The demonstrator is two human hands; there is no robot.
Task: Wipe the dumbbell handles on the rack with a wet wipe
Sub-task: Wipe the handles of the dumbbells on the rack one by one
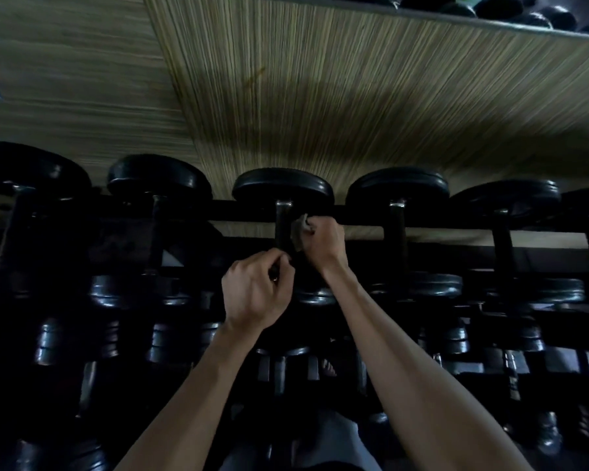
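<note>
On the top tier of the black steel rack (pixel 456 222), your right hand (pixel 323 241) pinched the crumpled pale wet wipe (pixel 299 230) against the middle dumbbell's dark handle (pixel 283 229). Your left hand (pixel 255 290) curled round its near end; by my judgement, the neighbouring handles remained.

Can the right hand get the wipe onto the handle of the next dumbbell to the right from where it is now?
Probably yes. The right hand grips the wipe beside the middle handle, and nothing stands between it and the next handle.
</note>
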